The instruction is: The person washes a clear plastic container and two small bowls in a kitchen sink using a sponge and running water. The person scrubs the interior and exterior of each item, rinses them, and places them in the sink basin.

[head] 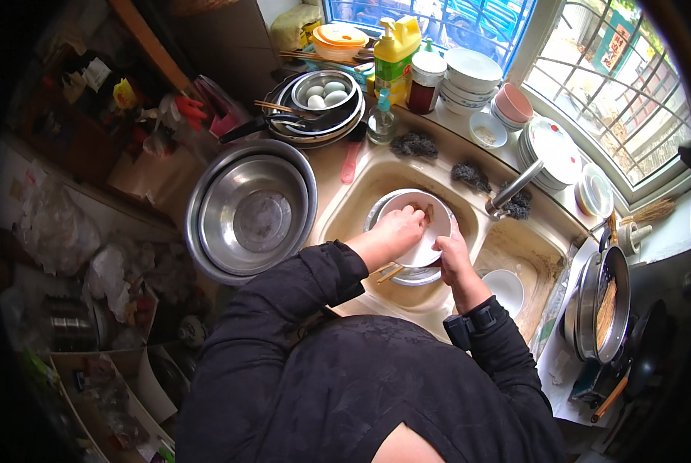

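A white bowl (418, 249) is tilted over the left basin of the double sink (345, 217). My right hand (454, 252) grips its right rim, thumb on the inside. Inside the bowl, the fingers of my left hand (400, 231) press a brown scrubber (429, 214) to the wall; whether it is loofah or cloth I cannot tell. Beneath the bowl sits a metal basin (423, 280), mostly covered. Wooden chopsticks (389, 272) stick out over its near left side. Another white bowl (504, 292) lies in the right basin.
Two nested steel basins (253, 211) stand left of the sink. Behind them are stacked pans with a bowl of eggs (326, 92). Dark scouring pads (414, 144) and the faucet (513, 188) line the back rim. Plates (551, 153) crowd the sill; pots (600, 304) stand right.
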Tool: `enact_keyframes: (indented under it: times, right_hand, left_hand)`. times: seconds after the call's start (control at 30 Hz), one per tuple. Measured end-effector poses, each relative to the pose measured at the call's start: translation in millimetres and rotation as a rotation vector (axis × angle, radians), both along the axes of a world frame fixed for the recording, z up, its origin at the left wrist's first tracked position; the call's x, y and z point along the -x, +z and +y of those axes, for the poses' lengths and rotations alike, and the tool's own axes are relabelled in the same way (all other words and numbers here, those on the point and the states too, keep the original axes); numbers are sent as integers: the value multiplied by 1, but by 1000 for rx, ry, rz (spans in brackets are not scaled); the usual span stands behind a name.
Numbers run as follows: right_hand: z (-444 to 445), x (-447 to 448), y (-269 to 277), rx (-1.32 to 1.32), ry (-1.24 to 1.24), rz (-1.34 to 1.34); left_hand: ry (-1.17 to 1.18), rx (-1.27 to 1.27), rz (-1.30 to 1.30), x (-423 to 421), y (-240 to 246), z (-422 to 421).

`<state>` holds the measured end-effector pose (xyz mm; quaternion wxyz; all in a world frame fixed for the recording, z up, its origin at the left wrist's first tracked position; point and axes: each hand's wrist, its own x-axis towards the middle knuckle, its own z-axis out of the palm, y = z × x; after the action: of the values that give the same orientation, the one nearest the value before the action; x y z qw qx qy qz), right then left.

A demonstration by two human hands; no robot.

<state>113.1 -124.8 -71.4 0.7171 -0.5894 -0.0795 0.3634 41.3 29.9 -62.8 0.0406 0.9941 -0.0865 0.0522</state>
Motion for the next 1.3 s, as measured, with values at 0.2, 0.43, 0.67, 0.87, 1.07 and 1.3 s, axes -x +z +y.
enact_keyframes:
  times: [0.2,0.43,0.67,0.87,1.07,1.3]
  right_hand:
    - [-5,-4,-5,-45,-22,31]
    - [-8,-6,-2,15,23,-39]
    - [-7,-9,4,43,5,-106]
    - [-3,1,0,-43,5,-77]
    - [-1,0,3,46,-24,-45]
    - [-2,-6,-2,141,-80,193]
  left_hand:
    - [-172,359,233,7,-2,-3]
    - [-57,-39,55,2,3,4]
    - [-66,154,578,9,8,-15]
    - [-58,244,105,3,0,-6]
    - [58,172,79,8,-8,-3]
    - [225,715,589,2,-11,-12]
